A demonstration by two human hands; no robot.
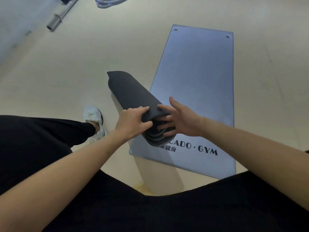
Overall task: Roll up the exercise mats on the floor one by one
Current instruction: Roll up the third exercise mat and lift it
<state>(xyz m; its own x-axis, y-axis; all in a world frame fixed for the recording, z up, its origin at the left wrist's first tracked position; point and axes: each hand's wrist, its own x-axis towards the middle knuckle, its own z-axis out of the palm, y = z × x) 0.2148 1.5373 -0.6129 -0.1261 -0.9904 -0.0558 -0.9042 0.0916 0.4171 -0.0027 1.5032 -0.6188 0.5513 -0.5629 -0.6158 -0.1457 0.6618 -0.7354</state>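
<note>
Nearest the camera, the left hand [132, 123] curls over the near end of the dark rolled mat [132, 97], its fingers [142, 111] clamped on the outer layer, while the right hand [182, 121] presses spread fingers [165, 127] flat against the spiral end – tidying the layers, it seems. The roll looks finished, and lies partly across the near corner of a flat blue mat [200, 81] that is spread on the floor [66, 72]. Next, I judge, the roll must be set aside clear of the blue one, then that one rolled from an end. Count – two mats, one rolled and one flat; one white shoe [93, 118]; farther off, one metal bar [61, 14]
</note>
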